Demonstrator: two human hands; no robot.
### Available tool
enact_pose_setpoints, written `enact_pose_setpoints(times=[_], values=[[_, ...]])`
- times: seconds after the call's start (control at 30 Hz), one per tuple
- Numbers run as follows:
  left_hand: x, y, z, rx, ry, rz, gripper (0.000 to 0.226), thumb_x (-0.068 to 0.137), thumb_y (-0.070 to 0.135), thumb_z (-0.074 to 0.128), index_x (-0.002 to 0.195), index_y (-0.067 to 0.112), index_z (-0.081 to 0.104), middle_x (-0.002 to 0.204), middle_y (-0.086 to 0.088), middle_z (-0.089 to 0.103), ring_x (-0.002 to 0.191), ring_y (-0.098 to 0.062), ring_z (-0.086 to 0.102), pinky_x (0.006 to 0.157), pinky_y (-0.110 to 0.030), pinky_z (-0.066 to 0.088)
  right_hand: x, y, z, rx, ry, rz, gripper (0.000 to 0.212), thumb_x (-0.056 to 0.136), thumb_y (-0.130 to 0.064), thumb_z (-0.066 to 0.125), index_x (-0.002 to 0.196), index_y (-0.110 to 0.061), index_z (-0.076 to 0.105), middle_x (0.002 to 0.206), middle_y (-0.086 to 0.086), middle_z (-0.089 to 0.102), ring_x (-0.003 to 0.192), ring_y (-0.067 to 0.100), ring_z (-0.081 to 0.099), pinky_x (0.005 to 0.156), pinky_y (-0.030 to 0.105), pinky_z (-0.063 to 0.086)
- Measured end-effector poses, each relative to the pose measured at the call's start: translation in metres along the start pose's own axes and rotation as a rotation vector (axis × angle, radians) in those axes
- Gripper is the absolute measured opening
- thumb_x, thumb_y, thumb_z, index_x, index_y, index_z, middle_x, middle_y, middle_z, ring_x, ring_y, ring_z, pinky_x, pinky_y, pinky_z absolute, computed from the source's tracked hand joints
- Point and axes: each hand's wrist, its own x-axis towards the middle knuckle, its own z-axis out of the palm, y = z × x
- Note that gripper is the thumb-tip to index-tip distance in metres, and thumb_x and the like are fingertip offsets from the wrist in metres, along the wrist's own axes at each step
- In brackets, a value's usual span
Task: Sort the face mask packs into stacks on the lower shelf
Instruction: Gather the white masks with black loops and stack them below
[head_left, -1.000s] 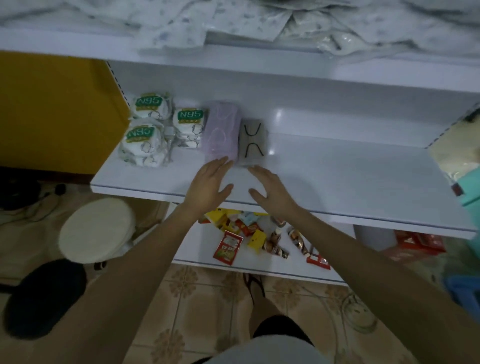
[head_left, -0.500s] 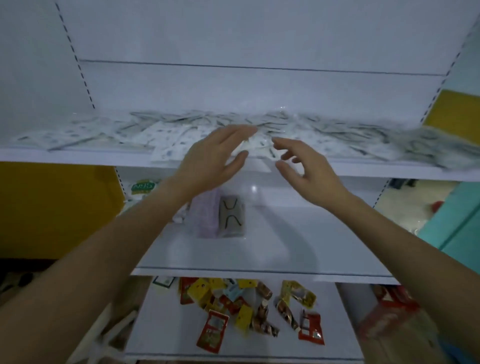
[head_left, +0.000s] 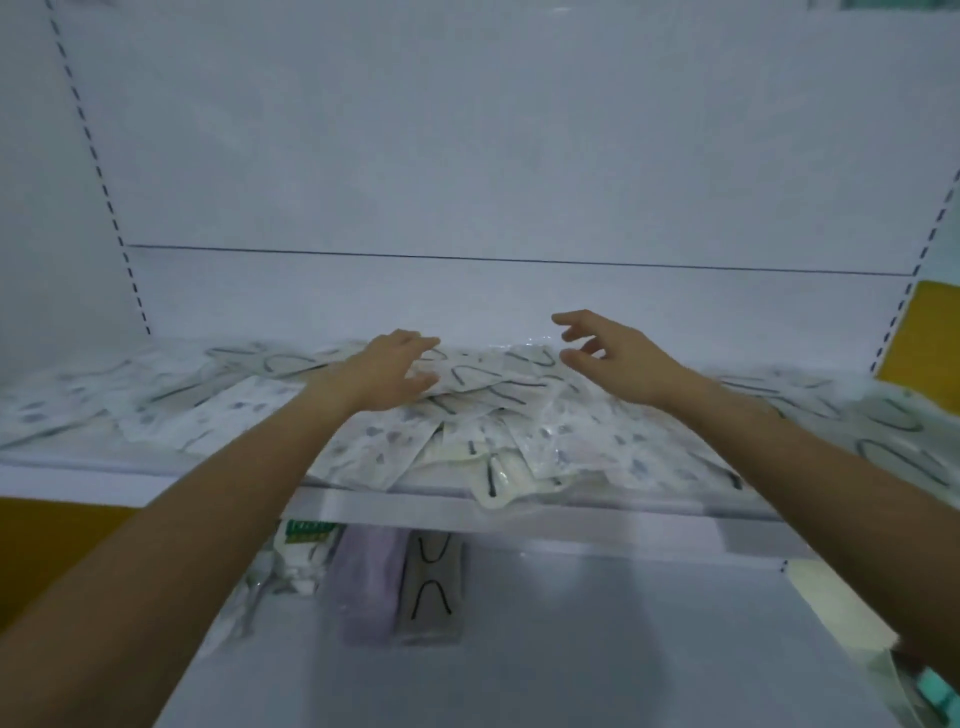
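Note:
A loose heap of clear-wrapped face mask packs (head_left: 483, 415) covers the upper shelf (head_left: 519, 506) from left to right, some hanging over its front edge. My left hand (head_left: 387, 371) lies flat on the heap near its middle, fingers straight. My right hand (head_left: 613, 358) hovers just above the packs to the right, fingers spread and loosely bent, holding nothing. On the lower shelf (head_left: 597, 649) stand sorted stacks: a purple pack stack (head_left: 366, 584), a grey pack stack (head_left: 431, 587) beside it, and white N95 packs (head_left: 304, 551) to their left, partly hidden by my left forearm.
The white back panel (head_left: 493, 156) rises behind the upper shelf. A yellow wall (head_left: 919, 338) shows at the right edge and another patch at lower left. Bare shelf surface lies to the right of the grey stack.
My view has tilted up from the lower shelf to the upper one. Both hands have risen from the lower shelf and reached onto the heap of packs.

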Motion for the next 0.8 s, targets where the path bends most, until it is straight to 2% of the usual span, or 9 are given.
enact_pose_setpoints(times=[0.1, 0.13, 0.2, 0.3, 0.4, 0.47, 0.6, 0.7, 0.8], values=[[0.019, -0.006, 0.020, 0.032, -0.186, 0.005, 0.039, 0.098, 0.046, 0.033, 0.119, 0.021, 0.054, 0.129, -0.006, 0.053, 0.128, -0.029, 0.042, 0.100, -0.036, 0.032, 0.033, 0.019, 0.012, -0.002, -0.077, 0.003, 0.043, 0.096, -0.028, 0.050, 0.138, -0.025, 0.040, 0.130, 0.001, 0.051, 0.100, 0.013, 0.051, 0.081, 0.023, 0.043], [0.021, -0.006, 0.025, 0.028, -0.218, 0.023, 0.038, 0.098, 0.048, 0.032, 0.116, 0.024, 0.056, 0.125, -0.005, 0.056, 0.125, -0.029, 0.045, 0.099, -0.036, 0.033, 0.043, 0.022, 0.017, -0.015, -0.106, 0.006, 0.043, 0.096, -0.029, 0.050, 0.138, -0.025, 0.040, 0.131, 0.001, 0.050, 0.100, 0.013, 0.050, 0.083, 0.024, 0.044], [0.019, -0.007, 0.029, -0.007, -0.254, 0.038, 0.048, 0.096, 0.053, 0.034, 0.134, 0.029, 0.048, 0.137, -0.003, 0.049, 0.129, -0.024, 0.039, 0.107, -0.037, 0.029, 0.061, 0.027, 0.025, -0.051, -0.172, 0.009, 0.044, 0.096, -0.029, 0.050, 0.138, -0.024, 0.040, 0.132, 0.001, 0.050, 0.100, 0.012, 0.049, 0.086, 0.023, 0.041], [0.005, -0.007, 0.018, -0.177, -0.270, 0.149, 0.052, 0.089, 0.064, 0.039, 0.132, 0.037, 0.050, 0.127, 0.006, 0.054, 0.118, -0.010, 0.045, 0.103, -0.026, 0.034, 0.082, 0.026, 0.035, -0.096, -0.283, 0.023, 0.050, 0.094, -0.035, 0.052, 0.140, -0.022, 0.037, 0.135, 0.005, 0.049, 0.107, 0.014, 0.050, 0.090, 0.022, 0.035], [-0.001, -0.013, 0.004, -0.244, -0.215, 0.153, 0.039, 0.094, 0.042, 0.046, 0.128, 0.027, 0.055, 0.117, 0.017, 0.050, 0.111, 0.003, 0.043, 0.090, -0.001, 0.029, 0.096, 0.019, 0.051, -0.088, -0.399, 0.118, 0.067, 0.088, -0.048, 0.056, 0.144, -0.023, 0.029, 0.140, 0.006, 0.044, 0.122, 0.021, 0.047, 0.096, 0.028, 0.036], [0.003, -0.023, -0.003, -0.215, -0.140, 0.086, 0.036, 0.096, 0.036, 0.046, 0.129, 0.026, 0.053, 0.123, 0.010, 0.049, 0.116, -0.004, 0.044, 0.089, -0.009, 0.030, 0.102, 0.014, 0.064, -0.110, -0.435, 0.158, 0.074, 0.084, -0.051, 0.061, 0.144, -0.021, 0.029, 0.139, 0.005, 0.046, 0.124, 0.023, 0.046, 0.099, 0.031, 0.036], [0.011, -0.046, -0.009, -0.155, -0.078, 0.004, 0.037, 0.095, 0.037, 0.048, 0.130, 0.024, 0.052, 0.131, -0.003, 0.050, 0.115, -0.017, 0.050, 0.094, -0.025, 0.037, 0.107, 0.014, 0.075, -0.063, -0.321, 0.162, 0.069, 0.082, -0.035, 0.069, 0.140, -0.019, 0.035, 0.133, 0.004, 0.050, 0.119, 0.022, 0.048, 0.096, 0.029, 0.036], [0.018, -0.053, -0.010, -0.138, -0.019, 0.033, 0.036, 0.096, 0.029, 0.050, 0.130, 0.020, 0.051, 0.130, -0.007, 0.050, 0.116, -0.019, 0.049, 0.089, -0.020, 0.034, 0.103, 0.021, 0.074, -0.043, -0.214, 0.105, 0.058, 0.087, -0.014, 0.063, 0.138, -0.019, 0.039, 0.130, 0.004, 0.052, 0.114, 0.022, 0.051, 0.091, 0.024, 0.037], [0.028, -0.054, -0.014, -0.143, 0.108, 0.095, 0.036, 0.094, 0.020, 0.053, 0.130, 0.016, 0.050, 0.129, -0.009, 0.050, 0.118, -0.020, 0.048, 0.087, -0.016, 0.029, 0.095, 0.023, 0.065, 0.034, -0.101, 0.017, 0.053, 0.089, -0.002, 0.055, 0.137, -0.021, 0.041, 0.120, 0.001, 0.057, 0.096, 0.015, 0.052, 0.082, 0.017, 0.038]])
